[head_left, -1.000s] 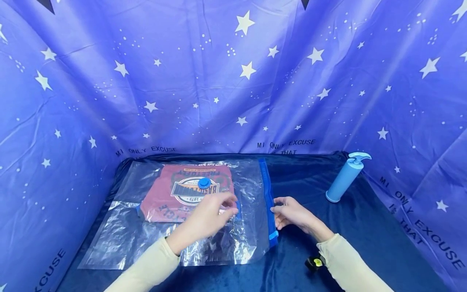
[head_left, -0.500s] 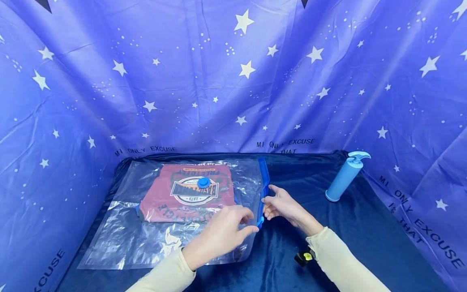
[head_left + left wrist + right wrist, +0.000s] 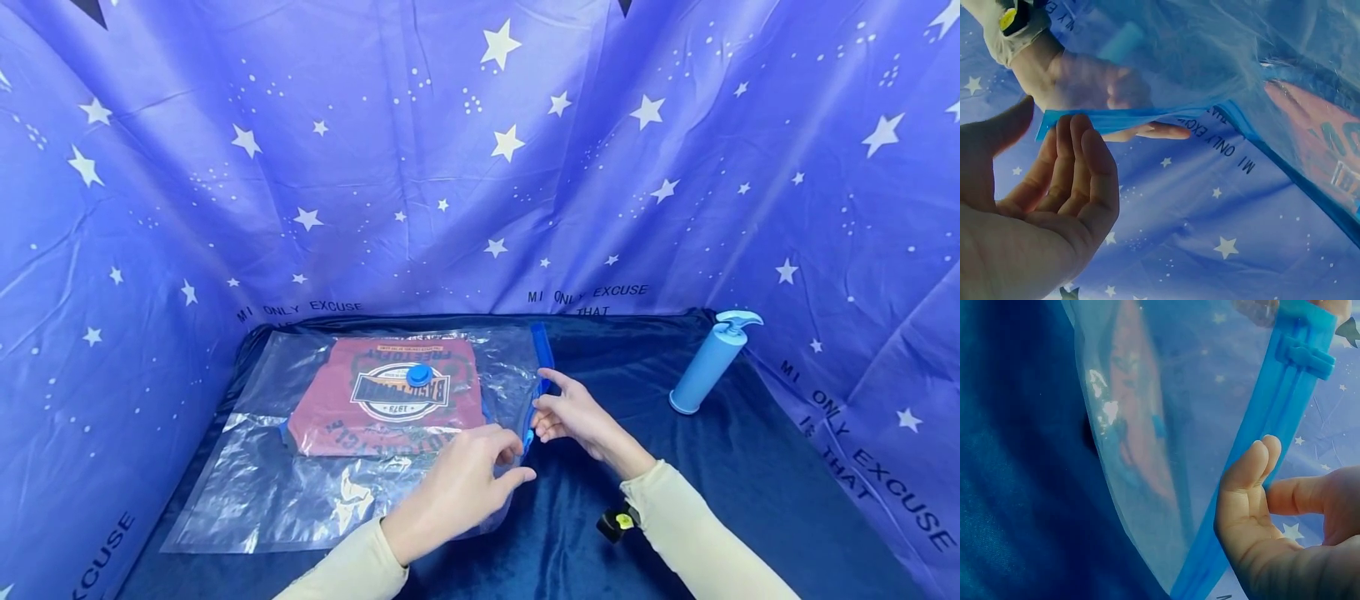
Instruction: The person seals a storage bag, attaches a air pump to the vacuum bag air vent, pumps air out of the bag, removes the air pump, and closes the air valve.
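Note:
A clear vacuum storage bag [image 3: 247, 467] lies on the dark blue cloth, with a folded pink printed T-shirt [image 3: 322, 400] inside and a round blue valve [image 3: 419, 376] on top. Its blue zip strip [image 3: 1254, 440] carries a small slider [image 3: 1307, 357], and the strip's near part is raised and bent. My right hand [image 3: 573, 417] pinches the strip between thumb and fingers. Close to the strip's near end is my left hand [image 3: 465, 479]; in the left wrist view its fingers [image 3: 1072, 150] touch the strip's edge while the thumb stands apart.
A light blue hand pump [image 3: 708, 367] stands upright at the right of the cloth-covered table [image 3: 622, 367]. Purple star-printed curtains [image 3: 420, 167] enclose the back and sides. A black and yellow device [image 3: 618, 525] is at my right wrist.
My left hand has moved right and nearer, from over the T-shirt to the strip's near end. My right hand has shifted left, and the near part of the strip has come up and bent.

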Available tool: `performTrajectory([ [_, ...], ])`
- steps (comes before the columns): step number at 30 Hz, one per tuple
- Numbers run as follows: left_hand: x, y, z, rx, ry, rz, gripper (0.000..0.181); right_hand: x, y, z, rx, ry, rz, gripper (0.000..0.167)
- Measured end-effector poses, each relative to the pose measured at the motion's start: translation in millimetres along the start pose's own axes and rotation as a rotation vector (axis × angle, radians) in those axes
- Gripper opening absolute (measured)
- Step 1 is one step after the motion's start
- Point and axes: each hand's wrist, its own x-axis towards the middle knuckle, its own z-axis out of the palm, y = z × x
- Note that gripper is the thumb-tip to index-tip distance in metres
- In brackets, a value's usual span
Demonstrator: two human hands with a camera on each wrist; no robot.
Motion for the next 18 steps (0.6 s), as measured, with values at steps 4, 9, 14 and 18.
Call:
performTrajectory([
  [4,0.5,0.1,2.4,0.055,0.057,0.027,0.008,0.8,0,0,0.02,-0.007,-0.006,0.069],
  [9,3.0,0.5,1.8,0.157,0.125,0.038,0.008,-0.5,0,-1,-0.008,0.001,-0.014,0.051],
  [14,7.0,-2.1,-1.5,0.191,0.171,0.063,0.01,-6.9,-4,-1,-0.158,0.002,-0.074,0.034],
  [18,9.2,-3.8,-3.9,0.186,0.174,0.067,0.011,-15.6,-9,-4,-0.457,0.018,-0.279,0.025],
])
